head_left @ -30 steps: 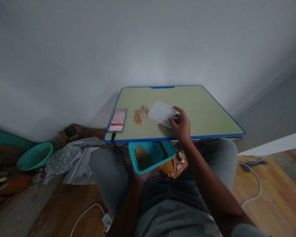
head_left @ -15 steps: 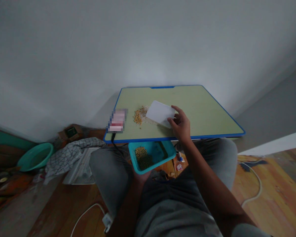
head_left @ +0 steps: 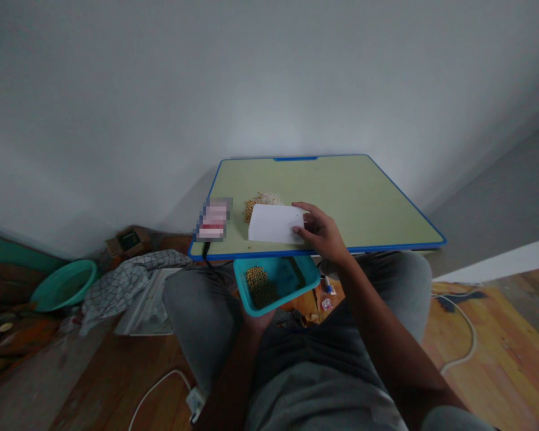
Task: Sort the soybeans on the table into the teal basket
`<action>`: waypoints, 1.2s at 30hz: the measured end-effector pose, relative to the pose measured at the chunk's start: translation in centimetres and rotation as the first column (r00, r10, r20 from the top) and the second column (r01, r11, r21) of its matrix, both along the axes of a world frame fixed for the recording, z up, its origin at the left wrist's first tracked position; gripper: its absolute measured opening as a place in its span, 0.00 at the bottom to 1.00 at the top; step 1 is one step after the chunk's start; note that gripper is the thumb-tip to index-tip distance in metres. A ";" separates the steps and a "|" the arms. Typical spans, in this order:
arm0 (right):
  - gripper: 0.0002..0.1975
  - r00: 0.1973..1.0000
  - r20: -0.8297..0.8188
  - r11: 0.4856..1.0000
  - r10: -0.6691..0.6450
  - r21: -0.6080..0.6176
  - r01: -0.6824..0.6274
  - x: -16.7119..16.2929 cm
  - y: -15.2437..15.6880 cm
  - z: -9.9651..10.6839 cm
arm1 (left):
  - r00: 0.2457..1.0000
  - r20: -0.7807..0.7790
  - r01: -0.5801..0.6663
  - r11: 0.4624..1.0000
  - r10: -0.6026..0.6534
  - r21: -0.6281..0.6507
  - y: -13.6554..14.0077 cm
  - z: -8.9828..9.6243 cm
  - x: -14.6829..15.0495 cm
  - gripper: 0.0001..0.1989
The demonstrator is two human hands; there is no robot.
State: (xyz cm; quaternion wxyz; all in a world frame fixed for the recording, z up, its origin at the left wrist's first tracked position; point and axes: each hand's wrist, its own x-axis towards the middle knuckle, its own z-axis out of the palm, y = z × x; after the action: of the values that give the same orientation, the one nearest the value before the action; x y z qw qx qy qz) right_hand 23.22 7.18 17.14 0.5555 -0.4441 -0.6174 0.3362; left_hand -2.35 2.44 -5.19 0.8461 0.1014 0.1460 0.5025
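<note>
My right hand (head_left: pixel 320 233) pinches one end of a flat white card (head_left: pixel 273 224) between thumb and fingers, low over the table. The card hides part of a pile of yellow soybeans (head_left: pixel 248 211) and paler grains (head_left: pixel 268 198) on the tabletop. Below the table's front edge, my left hand (head_left: pixel 257 320) grips a turquoise plastic tray (head_left: pixel 291 291) from underneath; most of its fingers are hidden. Inside the tray, yellow beans (head_left: pixel 257 276) lie beside dark green beans (head_left: pixel 265 294), with another dark strip along the right side.
The pale green table (head_left: pixel 341 191) has a blue rim and stands against the wall. A blurred-out pinkish object (head_left: pixel 214 219) lies at its left edge with a black strap. A turquoise basin (head_left: pixel 67 286), checked cloth (head_left: pixel 121 281) and white cables (head_left: pixel 469 335) are on the floor.
My right hand has moved the card left and towards me, across the front of the soybean pile. More of the pale grains behind it now shows. The tray and left hand stay put.
</note>
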 end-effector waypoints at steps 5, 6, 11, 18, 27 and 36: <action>0.30 0.995 0.034 0.994 0.094 -0.060 -0.092 0.0 -0.3 0.5 | 0.999 -0.029 -0.037 0.998 0.035 -0.047 -0.1 1.3 0.4 0.26; 0.30 0.993 0.037 0.991 0.115 -0.070 -0.112 0.0 -0.3 0.6 | 0.999 -0.026 -0.040 0.998 0.039 -0.047 -0.1 1.6 0.5 0.26; 0.29 0.988 0.003 0.985 0.156 -0.082 -0.155 0.0 -0.2 0.4 | 0.999 -0.005 -0.050 0.996 0.050 -0.073 -0.2 2.1 0.6 0.28; 0.32 0.995 -0.036 0.995 -0.093 -0.035 0.091 0.1 0.6 -0.6 | 0.998 -0.005 -0.060 0.996 0.060 -0.066 -0.3 1.5 0.5 0.28; 0.31 0.907 0.002 0.907 -0.421 -0.022 0.421 -0.1 1.1 -1.0 | 0.998 0.001 -0.059 0.996 0.059 -0.066 -0.2 0.3 0.1 0.25; 0.32 0.944 -0.070 0.945 -0.323 0.026 0.325 0.0 1.7 -1.6 | 0.999 0.041 -0.033 0.999 0.034 -0.017 -0.2 -0.6 0.1 0.24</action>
State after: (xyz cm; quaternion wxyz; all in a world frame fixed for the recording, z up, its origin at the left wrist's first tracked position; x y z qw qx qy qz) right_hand 23.27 8.92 15.55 0.6310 -0.5181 -0.5239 0.2429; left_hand -2.27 2.27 -5.83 0.8412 0.0818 0.1341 0.5174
